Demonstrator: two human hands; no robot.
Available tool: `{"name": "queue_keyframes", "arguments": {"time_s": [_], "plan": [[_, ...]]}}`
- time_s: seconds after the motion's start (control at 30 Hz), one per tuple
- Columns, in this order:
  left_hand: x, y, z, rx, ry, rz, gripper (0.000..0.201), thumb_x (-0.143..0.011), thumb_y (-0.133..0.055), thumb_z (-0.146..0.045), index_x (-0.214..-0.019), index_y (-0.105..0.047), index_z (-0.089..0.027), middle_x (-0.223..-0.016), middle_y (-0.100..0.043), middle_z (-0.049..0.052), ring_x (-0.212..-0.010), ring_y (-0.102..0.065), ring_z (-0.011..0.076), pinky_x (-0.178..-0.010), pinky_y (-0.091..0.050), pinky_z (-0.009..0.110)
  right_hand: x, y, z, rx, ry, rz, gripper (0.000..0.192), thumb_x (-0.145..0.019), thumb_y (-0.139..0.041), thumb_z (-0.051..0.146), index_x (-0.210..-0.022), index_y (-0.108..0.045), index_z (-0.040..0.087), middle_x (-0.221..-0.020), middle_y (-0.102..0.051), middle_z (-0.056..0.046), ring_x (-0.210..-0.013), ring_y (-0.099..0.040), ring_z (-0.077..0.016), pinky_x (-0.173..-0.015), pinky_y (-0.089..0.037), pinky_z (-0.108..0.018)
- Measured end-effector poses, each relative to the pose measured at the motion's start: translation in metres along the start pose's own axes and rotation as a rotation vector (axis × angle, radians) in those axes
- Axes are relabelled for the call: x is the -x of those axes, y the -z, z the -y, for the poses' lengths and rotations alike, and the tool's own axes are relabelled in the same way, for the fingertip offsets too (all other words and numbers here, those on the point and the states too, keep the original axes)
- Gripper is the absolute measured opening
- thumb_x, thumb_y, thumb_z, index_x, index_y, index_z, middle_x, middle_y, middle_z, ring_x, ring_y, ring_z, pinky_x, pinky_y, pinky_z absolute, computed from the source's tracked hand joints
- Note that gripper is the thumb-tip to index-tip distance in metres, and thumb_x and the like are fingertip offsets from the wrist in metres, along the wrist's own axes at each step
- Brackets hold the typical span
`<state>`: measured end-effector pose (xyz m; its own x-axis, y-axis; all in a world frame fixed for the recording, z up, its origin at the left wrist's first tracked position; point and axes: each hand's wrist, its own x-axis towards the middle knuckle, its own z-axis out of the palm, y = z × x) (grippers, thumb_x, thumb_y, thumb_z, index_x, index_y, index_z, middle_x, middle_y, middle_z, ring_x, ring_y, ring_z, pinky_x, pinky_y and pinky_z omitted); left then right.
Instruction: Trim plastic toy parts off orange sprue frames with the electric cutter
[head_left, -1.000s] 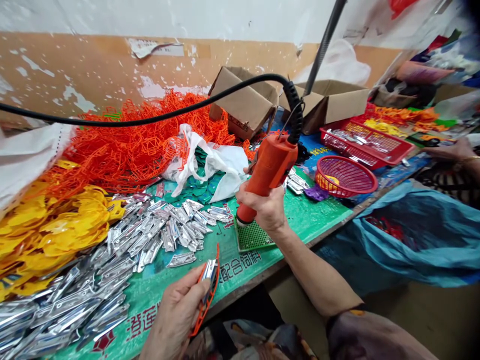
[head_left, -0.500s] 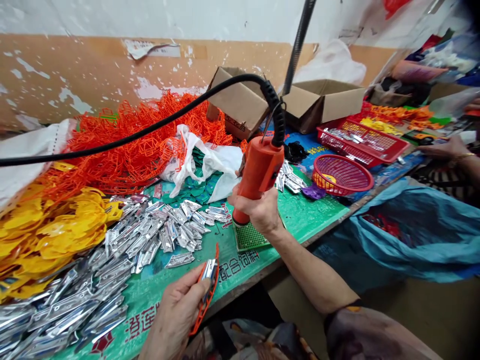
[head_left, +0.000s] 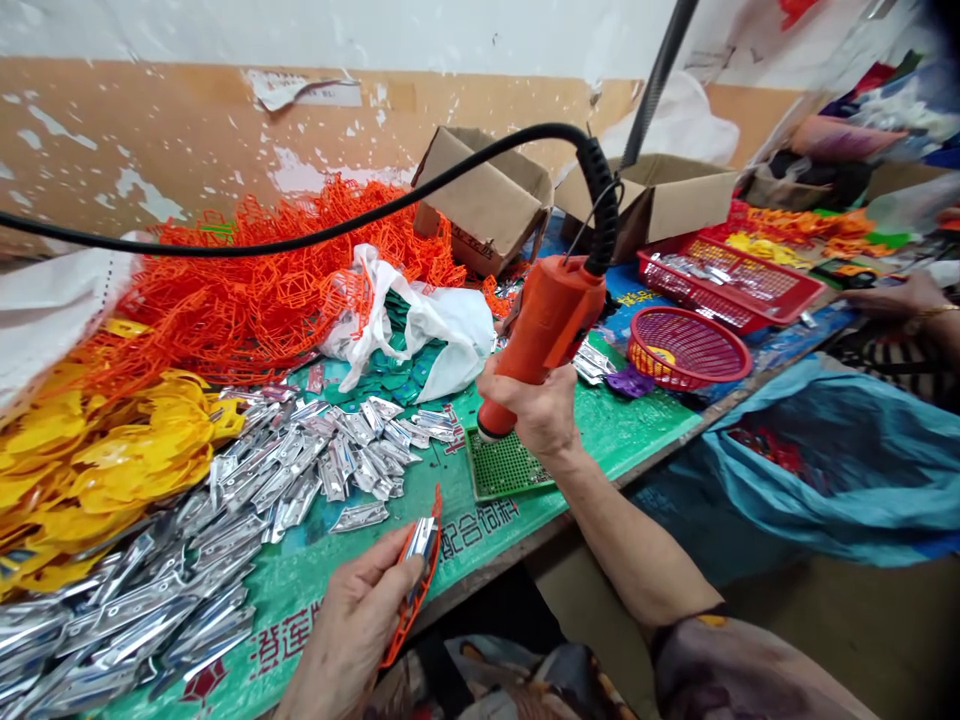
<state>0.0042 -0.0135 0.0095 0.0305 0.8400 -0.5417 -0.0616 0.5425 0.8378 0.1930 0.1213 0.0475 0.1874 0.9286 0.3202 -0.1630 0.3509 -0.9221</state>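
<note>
Fingers of the left hand (head_left: 352, 610) are closed in a firm pinch, the thumb pressing a silver metal piece (head_left: 424, 540) against a thin orange plastic part (head_left: 405, 628). Both are held at the front edge of the table (head_left: 637, 425), one end projecting past the fingertips. Expected handling: the metal piece should be light, stiff and rather slippery; the plastic part should be light and springy, and may crack if bent hard. Grip both together across the middle, thumb on the flat face, ends free.

Fingers of the right hand (head_left: 540, 405) are wrapped around the lower body of an orange power tool (head_left: 555, 305). The tool leans, its lower end over a green perforated tray (head_left: 517, 470); contact cannot be told. It is probably rigid and the heaviest item held. Grasp it low, clear of the black cable (head_left: 225, 248).

Further out lie loose silver pieces (head_left: 285, 480), yellow parts (head_left: 142, 450) and an orange plastic heap (head_left: 247, 300).
</note>
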Motion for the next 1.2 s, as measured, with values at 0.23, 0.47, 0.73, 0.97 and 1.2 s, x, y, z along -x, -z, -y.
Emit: {"name": "queue_keyframes", "arguments": {"time_s": [0.23,0.47,0.73,0.97,1.2], "plan": [[0.003,0.0,-0.001,-0.003,0.013,0.017,0.045,-0.076,-0.07,-0.041,-0.118,-0.073,-0.023,-0.099,-0.079,0.004,-0.108,-0.064,0.0285,-0.087,-0.051,0.031,-0.002,-0.002,-0.007,-0.006,0.019,0.032,0.016,-0.064,-0.072,0.022,-0.06,-0.057,0.021,-0.06,-0.058,0.003,-0.058,-0.054,-0.0131,-0.06,-0.048,-0.032],[-0.001,0.003,0.003,-0.036,-0.018,0.046,0.046,-0.081,-0.066,-0.042,-0.123,-0.07,-0.023,-0.107,-0.077,0.004,-0.118,-0.058,0.0298,-0.098,-0.045,0.034,0.0,-0.002,-0.006,0.023,0.016,-0.006,0.016,-0.061,-0.075,0.022,-0.063,-0.059,0.021,-0.062,-0.06,0.004,-0.057,-0.055,-0.0129,-0.058,-0.048,-0.031],[-0.005,0.007,0.011,-0.096,-0.075,0.065,0.046,-0.081,-0.065,-0.043,-0.122,-0.07,-0.023,-0.109,-0.076,0.003,-0.113,-0.06,0.0284,-0.1,-0.041,0.034,0.002,-0.005,-0.003,0.068,0.017,0.002,0.017,-0.062,-0.074,0.021,-0.061,-0.057,0.02,-0.058,-0.057,0.004,-0.055,-0.053,-0.012,-0.057,-0.047,-0.029],[-0.005,0.006,0.009,-0.12,-0.086,0.091,0.041,-0.083,-0.064,-0.041,-0.121,-0.071,-0.026,-0.107,-0.076,0.0,-0.107,-0.06,0.0243,-0.094,-0.042,0.029,0.004,-0.006,-0.002,0.071,0.02,-0.001,0.016,-0.061,-0.074,0.019,-0.063,-0.059,0.019,-0.058,-0.058,0.005,-0.054,-0.053,-0.0115,-0.055,-0.047,-0.028],[-0.007,0.004,0.012,-0.083,-0.086,0.099,0.041,-0.083,-0.065,-0.042,-0.121,-0.071,-0.027,-0.108,-0.076,0.0,-0.106,-0.061,0.0234,-0.093,-0.042,0.028,0.002,-0.005,0.0,0.037,0.007,-0.021,0.015,-0.06,-0.075,0.02,-0.061,-0.06,0.019,-0.057,-0.058,0.005,-0.053,-0.052,-0.0112,-0.054,-0.046,-0.028]]}}
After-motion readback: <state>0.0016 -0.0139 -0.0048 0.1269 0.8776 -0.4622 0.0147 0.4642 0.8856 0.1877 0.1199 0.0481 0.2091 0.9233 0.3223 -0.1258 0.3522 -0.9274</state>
